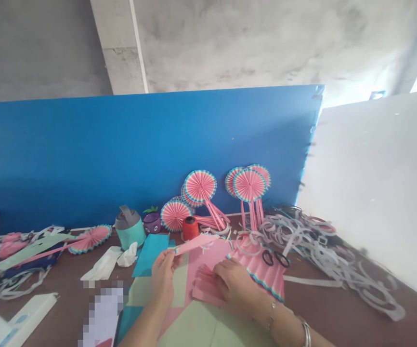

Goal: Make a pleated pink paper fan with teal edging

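Observation:
My left hand [165, 270] pinches one end of a narrow folded pink paper strip [197, 243], which slants up to the right. Under the curled fingers of my right hand [233, 282] is a pleated pink paper [205, 284], partly hidden by the hand. Just beyond that hand lies a wider pleated pink sheet [266, 270] with a blue edge. Black-handled scissors [275, 258] rest on it, blades not visible. Beneath both hands are pink paper [208, 255], pale green sheets [197, 323] and blue paper [151, 253].
Finished pink paper fans [250, 185] lean against the blue partition [139, 144]. A red thread spool [190, 227], a purple pot [152, 222] and a teal jug [131, 231] stand at the back. Tangled white strips [324, 255] cover the right side. A phone [103, 318] lies front left.

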Available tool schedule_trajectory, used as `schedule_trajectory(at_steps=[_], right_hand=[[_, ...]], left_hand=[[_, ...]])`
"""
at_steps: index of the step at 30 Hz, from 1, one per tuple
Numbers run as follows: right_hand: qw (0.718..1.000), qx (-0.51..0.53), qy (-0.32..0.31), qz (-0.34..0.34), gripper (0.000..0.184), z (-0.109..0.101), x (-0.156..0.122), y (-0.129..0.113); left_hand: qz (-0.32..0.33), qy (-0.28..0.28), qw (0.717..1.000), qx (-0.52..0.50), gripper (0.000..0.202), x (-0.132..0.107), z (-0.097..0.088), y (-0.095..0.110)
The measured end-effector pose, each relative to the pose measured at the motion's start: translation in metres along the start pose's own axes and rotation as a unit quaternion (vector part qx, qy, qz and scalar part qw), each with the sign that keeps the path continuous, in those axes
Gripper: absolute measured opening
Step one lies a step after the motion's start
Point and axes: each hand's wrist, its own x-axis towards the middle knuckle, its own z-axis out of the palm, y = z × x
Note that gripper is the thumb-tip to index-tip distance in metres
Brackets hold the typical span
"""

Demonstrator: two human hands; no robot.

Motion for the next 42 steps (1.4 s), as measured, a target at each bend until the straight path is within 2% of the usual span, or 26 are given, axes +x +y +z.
schedule_trajectory(at_steps=[2,6,10,11,16,19,22,25,30,37,42], right_hand=[[1.0,-0.001,0.008,0.0,0.016,-0.003,-0.002,-0.004],[1.0,-0.007,0.012,-0.012,0.038,-0.005,-0.007,-0.008],[1.0,-0.008,-0.007,-0.028,0.015,-0.001,-0.004,-0.003],[1.0,0.003,-0.005,-0.024,0.015,-0.001,-0.003,-0.001],[0.989,0.14,0.047,-0.006,0.034,0.001,-0.001,0.003],[0.967,0.247,0.069,-0.01,0.03,0.003,-0.002,0.004],[0.939,0.338,0.065,-0.016,0.028,0.002,-0.002,0.004],[0.92,0.387,0.057,-0.013,0.025,0.0,-0.002,0.006],[0.936,0.342,0.077,-0.013,0.014,0.004,0.0,0.009],[0.939,0.304,0.158,-0.01,0.016,-0.005,0.001,0.008],[0.957,0.252,0.143,-0.01,0.026,-0.014,-0.003,0.008]], left_hand=[[0.003,-0.001,1.0,0.003,0.026,-0.002,0.001,0.001],[0.005,-0.007,1.0,0.008,0.024,-0.003,0.003,0.003],[0.004,-0.01,1.0,0.009,0.026,-0.003,0.003,0.003],[0.004,-0.009,1.0,0.012,0.026,-0.003,0.003,0.003],[0.008,-0.017,0.999,0.039,0.025,-0.008,0.008,0.006],[0.019,-0.027,0.997,0.071,0.025,-0.011,0.011,0.009],[0.015,-0.025,0.996,0.089,0.026,-0.012,0.011,0.008],[0.011,-0.02,0.993,0.114,0.027,-0.01,0.009,0.005],[0.005,-0.016,0.993,0.116,0.028,-0.01,0.011,0.004],[-0.027,-0.017,0.998,0.055,0.03,-0.013,0.017,0.006],[-0.036,-0.021,0.998,0.05,0.029,-0.015,0.017,0.006]])
